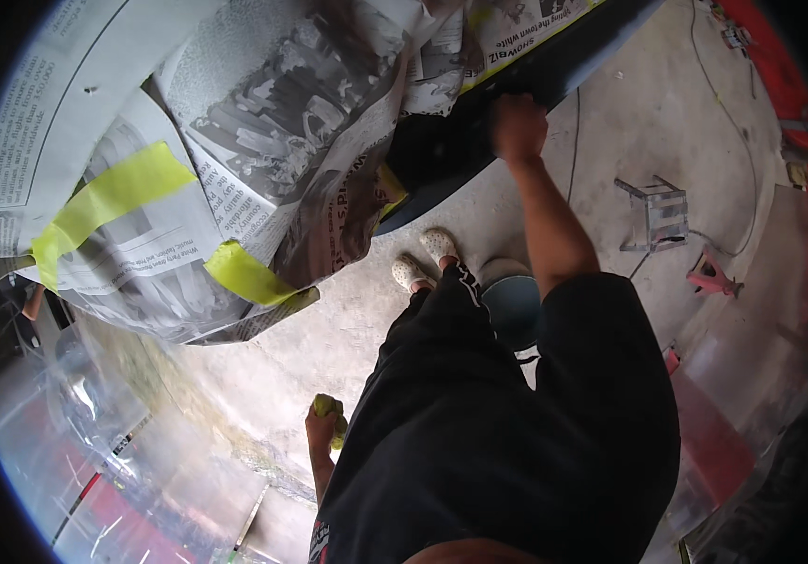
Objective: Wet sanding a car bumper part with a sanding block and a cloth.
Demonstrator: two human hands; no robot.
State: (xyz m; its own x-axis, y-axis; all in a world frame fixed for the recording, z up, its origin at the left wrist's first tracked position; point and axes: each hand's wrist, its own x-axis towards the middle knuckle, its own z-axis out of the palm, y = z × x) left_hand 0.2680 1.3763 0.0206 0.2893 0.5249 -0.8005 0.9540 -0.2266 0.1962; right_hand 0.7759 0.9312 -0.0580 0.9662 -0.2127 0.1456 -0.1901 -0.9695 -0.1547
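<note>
Currently listed: one right hand (519,129), mine, arm reaching out, at the long black panel (451,150); fingers drawn in, outline blurred. Whether it pinches anything, or presses on the surface or passes just over it, I cannot tell.

One left hand (319,430), mine, low beside my body, wrapped around a crumpled yellow-green cloth (327,406), well apart from the panel.

Black panel: runs slantwise from the upper right down toward my feet, bordered along its left by newspaper sheets (310,103).

Newspaper: overlapping, creased, fixed with strips of yellow-green tape (132,188), one short strip near the lower edge.

Footwear: pair of pale perforated clogs (439,244), worn, standing on the grey concrete floor (629,122).

One round bucket (512,315), just beside my legs, partly behind my sleeve.

One small metal-framed stand (658,221), to the right on the floor; near it, one pink piece (712,279).
</note>
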